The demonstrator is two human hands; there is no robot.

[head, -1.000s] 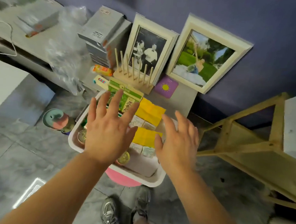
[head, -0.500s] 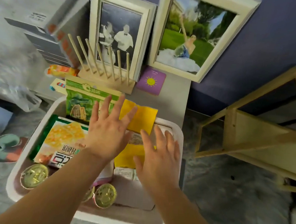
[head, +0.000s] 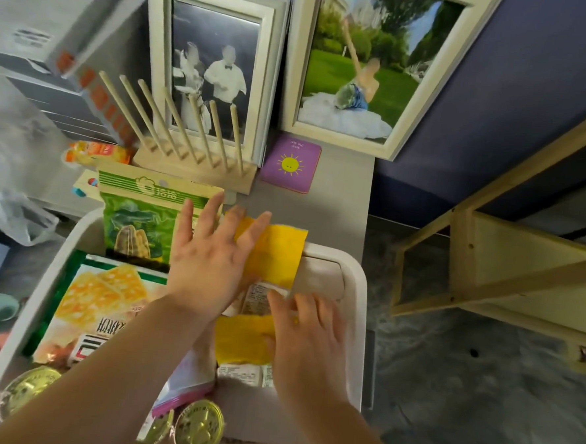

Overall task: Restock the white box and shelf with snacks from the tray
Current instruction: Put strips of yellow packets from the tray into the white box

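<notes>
While my left hand (head: 210, 268) lies flat and open, holding nothing, steadying the upper yellow packet (head: 276, 255), my right hand (head: 306, 339) curls onto the lower yellow packet (head: 243, 339) in the tray (head: 357, 277); grip unconfirmed.

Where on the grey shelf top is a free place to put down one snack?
Free: the grey shelf top right of the purple sun card, between the colour photo frame and white tray. Crowded: around the wooden peg rack, leftwards.
</notes>
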